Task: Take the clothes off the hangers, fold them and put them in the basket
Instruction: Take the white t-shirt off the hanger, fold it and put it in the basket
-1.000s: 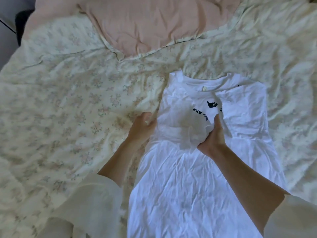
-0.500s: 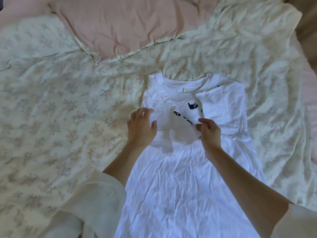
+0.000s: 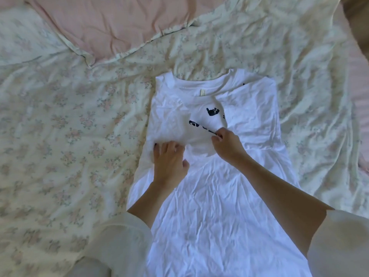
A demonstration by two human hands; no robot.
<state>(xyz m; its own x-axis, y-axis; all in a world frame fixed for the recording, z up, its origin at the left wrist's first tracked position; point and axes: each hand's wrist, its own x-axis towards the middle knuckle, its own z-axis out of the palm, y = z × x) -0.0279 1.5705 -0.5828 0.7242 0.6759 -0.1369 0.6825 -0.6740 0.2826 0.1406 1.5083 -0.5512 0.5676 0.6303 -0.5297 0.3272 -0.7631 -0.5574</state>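
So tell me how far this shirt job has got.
Done: the white T-shirt is off its hanger and lies spread on the floral bedspread, both sleeves turned in. In hand: the left hand presses the left sleeve flat while the right hand pinches the fabric by the print. Left: folding the body and putting it away; no basket is in view.

I see open floral quilt (image 3: 60, 136) to the left of the white shirt (image 3: 215, 206), flat and wrinkled, where a hand could pass freely. Right of the shirt the quilt rises in soft folds. Beyond the collar lies a pink cover (image 3: 111, 27). Both forearms cross the shirt's middle.
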